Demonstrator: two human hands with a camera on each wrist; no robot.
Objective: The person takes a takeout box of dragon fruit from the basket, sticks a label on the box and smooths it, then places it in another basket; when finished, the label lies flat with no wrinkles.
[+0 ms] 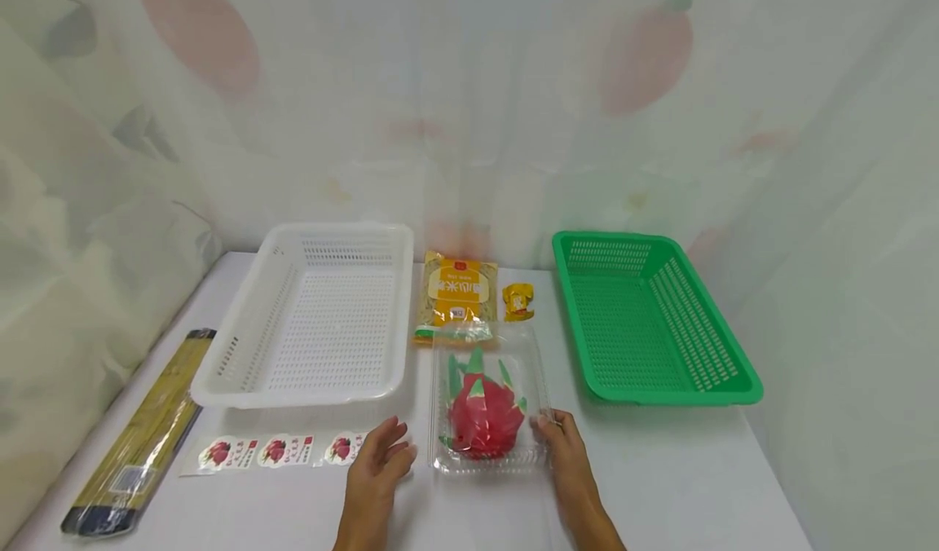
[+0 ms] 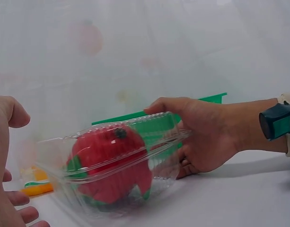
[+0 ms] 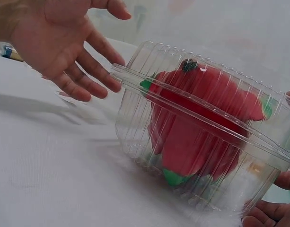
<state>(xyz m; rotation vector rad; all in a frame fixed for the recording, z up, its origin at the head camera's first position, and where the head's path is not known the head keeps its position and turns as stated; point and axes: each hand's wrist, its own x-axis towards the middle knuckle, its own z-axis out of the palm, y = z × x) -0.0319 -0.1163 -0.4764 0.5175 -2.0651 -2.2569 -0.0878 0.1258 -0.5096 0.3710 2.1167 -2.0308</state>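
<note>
A clear plastic clamshell box (image 1: 487, 465), its lid down, holds a red dragon fruit (image 1: 484, 419) with green tips. My right hand (image 1: 574, 463) grips the box by its right side; in the left wrist view the thumb (image 2: 166, 105) lies over the top and the other fingers are lower on the side. To the left of the box, my left hand (image 1: 376, 473) holds nothing, and its fingers are relaxed and spread in the right wrist view. A gap shows between that hand and the box in the head view. A strip of dragon fruit stickers (image 1: 275, 451) lies beside the left hand.
A white basket (image 1: 407, 315) stands at the back left, a green basket (image 1: 575, 331) at the back right. Between them lie a yellow food packet (image 1: 458, 286) and a small yellow wrapped piece (image 1: 518, 301). A long package of yellowish sticks (image 1: 143, 437) lies far left.
</note>
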